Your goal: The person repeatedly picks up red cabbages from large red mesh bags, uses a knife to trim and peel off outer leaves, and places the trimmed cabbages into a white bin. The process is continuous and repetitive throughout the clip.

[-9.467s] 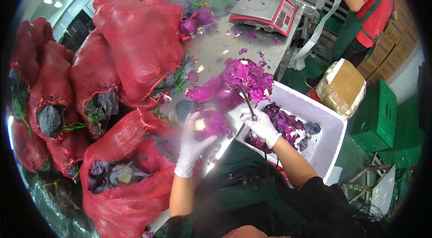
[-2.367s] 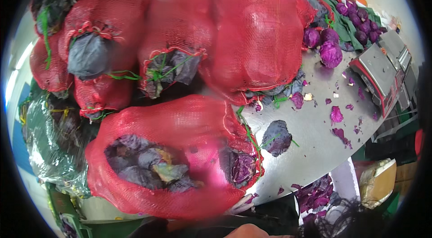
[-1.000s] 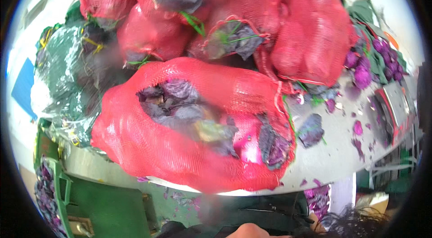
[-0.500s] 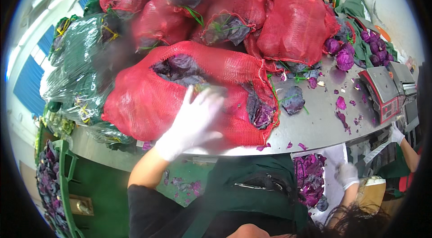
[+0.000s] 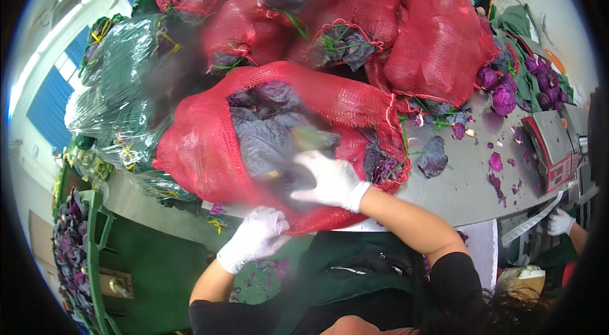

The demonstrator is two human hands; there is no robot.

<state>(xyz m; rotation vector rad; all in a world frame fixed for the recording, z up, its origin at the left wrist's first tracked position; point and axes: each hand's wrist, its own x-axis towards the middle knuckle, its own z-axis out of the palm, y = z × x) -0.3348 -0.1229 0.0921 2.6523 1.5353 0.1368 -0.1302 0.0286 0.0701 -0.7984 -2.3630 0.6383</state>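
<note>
A red mesh sack lies on its side at the front of the steel table, with a wide tear along its top. Through that gap show several red cabbages with grey-purple outer leaves. My left hand, gloved in white, has its fingers curled on the sack's lower near edge. Over the right part of the tear is my gloved right hand, thumb and fingers apart, by the cabbages; its fingertips are slightly blurred. At the sack's right end, purple leaves poke out of the mouth.
More full red sacks are heaped behind, and film-wrapped green sacks stand left. Right, a loose leaf, peeled cabbages and a scale occupy the table. A green bin stands lower left. A co-worker's gloved hand is at right.
My left hand has moved down from above the sack to its near edge. My right hand has come from the lower right to the tear, which is now wider and shows more cabbages.
</note>
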